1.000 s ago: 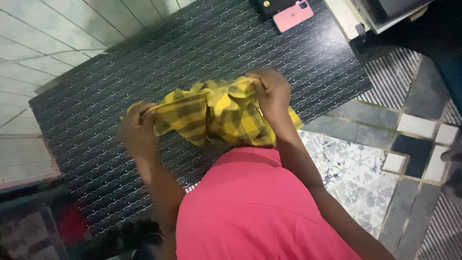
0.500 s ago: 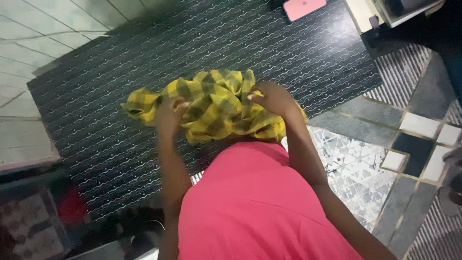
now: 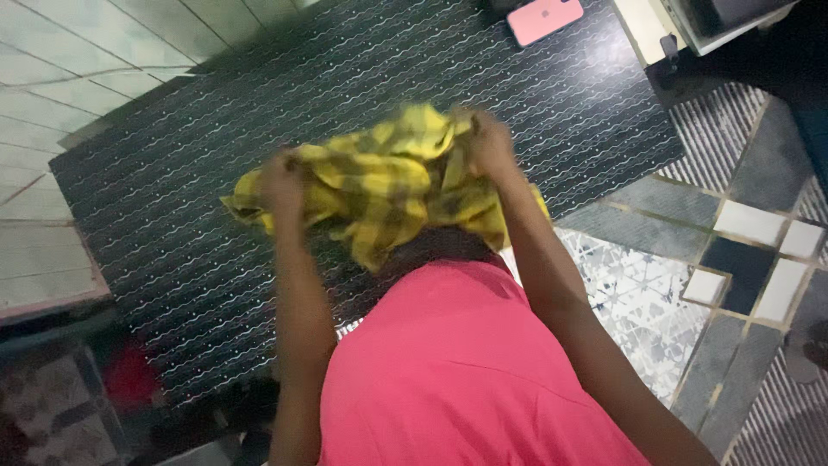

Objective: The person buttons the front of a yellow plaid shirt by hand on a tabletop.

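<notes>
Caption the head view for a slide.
Both hands, left hand and right hand, grip a yellow plaid cloth over a black patterned table.

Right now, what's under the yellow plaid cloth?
Under the yellow plaid cloth lies the dark patterned tabletop, visible all around it. The left hand and right hand grip the bunched fabric. Whatever sits beneath the folds is covered.

A flat pink rectangular phone (image 3: 545,19) lies back up at the far edge of the black wave-patterned bench (image 3: 172,233), its top cut off by the frame, so its screen faces down and cannot be seen. No packages, labels or signs can be made out.
</notes>
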